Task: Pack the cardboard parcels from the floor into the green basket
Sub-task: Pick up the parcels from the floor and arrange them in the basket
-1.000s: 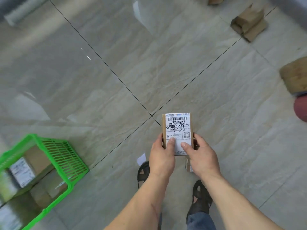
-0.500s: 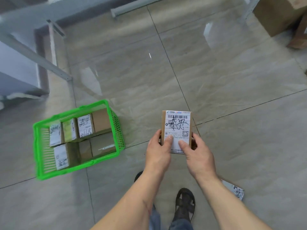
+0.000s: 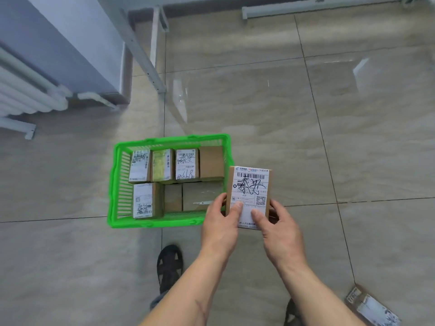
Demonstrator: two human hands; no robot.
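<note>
A small cardboard parcel (image 3: 250, 184) with a white shipping label and black handwriting is held flat between both hands, just right of the green basket (image 3: 117, 184). My left hand (image 3: 220, 225) grips its left edge with the thumb on the label. My right hand (image 3: 279, 228) grips the right edge, thumb on top too. The basket stands on the tiled floor and holds several labelled and plain cardboard parcels (image 3: 186, 164) packed in two rows. Another labelled parcel (image 3: 370, 307) lies on the floor at the bottom right.
A white radiator (image 3: 26, 90) and a blue-grey wall (image 3: 70, 38) stand at the left. Grey metal frame legs (image 3: 146, 55) rise behind the basket. My sandalled foot (image 3: 170, 267) is just below the basket. Glossy tiled floor spreads to the right.
The view has swung left and the basket has come from the far left to just beside the held parcel. Both hands keep the same grip on the parcel.
</note>
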